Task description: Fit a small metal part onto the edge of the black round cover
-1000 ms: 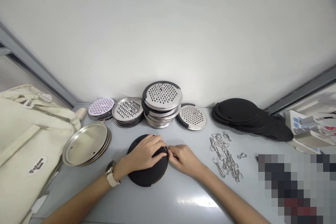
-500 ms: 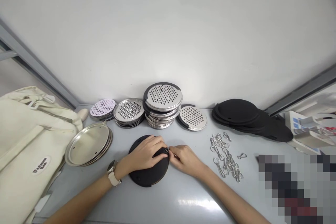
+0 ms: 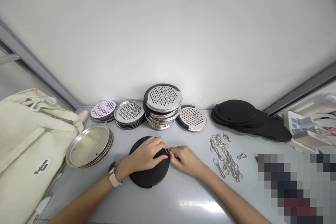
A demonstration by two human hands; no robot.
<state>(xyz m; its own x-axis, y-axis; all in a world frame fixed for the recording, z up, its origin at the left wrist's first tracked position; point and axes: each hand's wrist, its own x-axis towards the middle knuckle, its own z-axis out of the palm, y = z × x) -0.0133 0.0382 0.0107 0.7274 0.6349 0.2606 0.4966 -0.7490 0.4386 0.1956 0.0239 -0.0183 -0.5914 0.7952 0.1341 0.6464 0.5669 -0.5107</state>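
Observation:
A round black disc (image 3: 149, 173) lies flat on the table in front of me, with a thin lighter edge at its lower right. My left hand (image 3: 149, 152) lies across it, thumb and fingers closing on its right side. At that edge, a small silver metal clip (image 3: 166, 150) shows between my two hands, mostly covered by fingers. My right hand (image 3: 183, 159) is pinched at the clip from the right, its fingertips almost touching the left hand. Several loose metal clips with rings (image 3: 225, 157) lie in a pile to the right.
Along the wall stand stacks of round perforated graters (image 3: 130, 112), the tallest stack (image 3: 164, 98) in the middle. Black discs (image 3: 236, 112) are piled back right. Plain metal lids (image 3: 89, 145) and a cream bag (image 3: 28, 147) are left; a white box (image 3: 301, 129) stands at far right.

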